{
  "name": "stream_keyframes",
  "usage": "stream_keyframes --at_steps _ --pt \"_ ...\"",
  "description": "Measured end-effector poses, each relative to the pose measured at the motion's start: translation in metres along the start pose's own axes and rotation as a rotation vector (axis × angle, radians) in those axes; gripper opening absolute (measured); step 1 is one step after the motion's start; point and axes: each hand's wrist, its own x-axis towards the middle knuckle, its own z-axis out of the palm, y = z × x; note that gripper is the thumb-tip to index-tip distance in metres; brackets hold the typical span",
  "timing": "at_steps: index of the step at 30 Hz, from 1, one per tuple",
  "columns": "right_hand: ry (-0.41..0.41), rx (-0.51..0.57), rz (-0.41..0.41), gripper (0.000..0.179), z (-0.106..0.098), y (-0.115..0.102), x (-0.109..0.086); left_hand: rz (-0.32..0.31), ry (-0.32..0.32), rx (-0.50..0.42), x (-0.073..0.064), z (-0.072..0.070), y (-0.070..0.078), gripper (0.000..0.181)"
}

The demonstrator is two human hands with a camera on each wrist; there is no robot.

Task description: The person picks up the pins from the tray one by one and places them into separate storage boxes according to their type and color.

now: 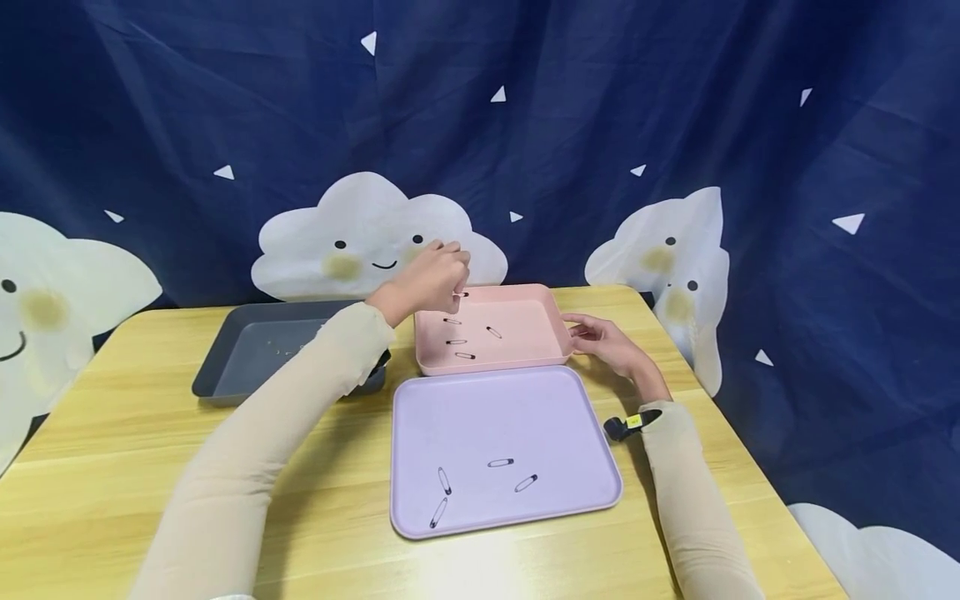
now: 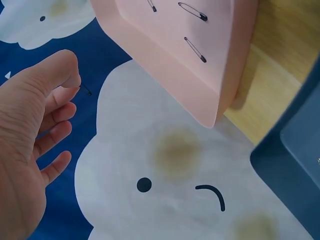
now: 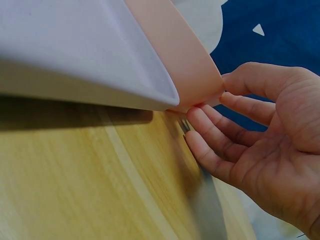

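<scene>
My left hand (image 1: 431, 279) is raised over the far left part of the pink tray (image 1: 532, 333), pinching a safety pin (image 2: 86, 90) between thumb and index finger. The pin's dark end sticks out past the fingertips. Several safety pins (image 1: 493, 332) lie spread inside the pink tray. At the tray's right side, my right hand (image 1: 611, 343) grips the edge. In the right wrist view its thumb touches the upper wall while other fingers sit low by the base. Nearer to me, the light purple tray (image 1: 510, 417) has several safety pins (image 1: 525, 483) lying toward its front.
A dark grey tray (image 1: 240, 358) stands at the left on the wooden table (image 1: 345, 500), with small gold-coloured bits inside, partly hidden by my left arm. Behind the table hangs a navy curtain (image 1: 570, 167) with clouds. The purple tray's back edge adjoins the pink tray.
</scene>
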Motion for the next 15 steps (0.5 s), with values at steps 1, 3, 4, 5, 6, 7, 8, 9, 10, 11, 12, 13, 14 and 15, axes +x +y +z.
stream_keyframes --at_steps 1,3,4,5,6,7,8,9,10,11,12,13,14,15 --pt "-0.001 0.005 0.000 0.054 0.000 0.000 0.000 -0.002 0.005 -0.003 0.002 0.001 0.000 0.006" --pt "-0.004 0.014 0.001 0.055 0.000 0.000 0.000 -0.007 0.015 -0.009 0.007 0.003 0.000 0.006" --pt "-0.005 0.019 0.002 0.055 0.000 0.001 0.000 -0.009 0.021 -0.008 0.009 0.004 0.000 0.006" --pt "-0.006 0.020 0.002 0.055 0.000 0.001 0.000 -0.011 0.025 -0.009 0.011 0.005 0.000 0.006" --pt "-0.006 0.017 0.003 0.055 0.000 0.001 0.000 -0.014 0.030 -0.010 0.013 0.007 0.000 0.006" --pt "-0.005 0.015 0.005 0.054 0.000 0.001 0.000 -0.016 0.036 -0.011 0.015 0.008 0.000 0.006" --pt "-0.004 0.013 0.005 0.054 0.000 0.001 0.000 -0.018 0.043 -0.010 0.017 0.010 0.000 0.006" --pt "-0.003 0.011 0.006 0.054 0.000 0.001 0.000 -0.020 0.051 -0.009 0.018 0.012 0.000 0.006" --pt "-0.005 0.004 0.003 0.054 0.000 0.000 0.000 -0.022 0.061 -0.010 0.020 0.013 0.000 0.006" --pt "-0.006 -0.002 0.000 0.054 0.000 0.001 0.000 -0.023 0.070 -0.013 0.021 0.015 0.001 0.006" --pt "-0.005 -0.008 -0.004 0.054 0.000 0.001 0.000 -0.024 0.076 -0.014 0.023 0.017 0.001 0.005" --pt "-0.005 -0.013 -0.007 0.054 -0.001 0.001 0.000 -0.023 0.080 -0.015 0.024 0.019 0.002 0.005" --pt "-0.005 -0.019 -0.009 0.054 -0.001 0.001 0.000 -0.021 0.084 -0.017 0.025 0.021 0.003 0.005" --pt "-0.004 -0.024 -0.009 0.053 -0.001 0.000 -0.001 -0.019 0.083 -0.022 0.026 0.022 0.005 0.005"
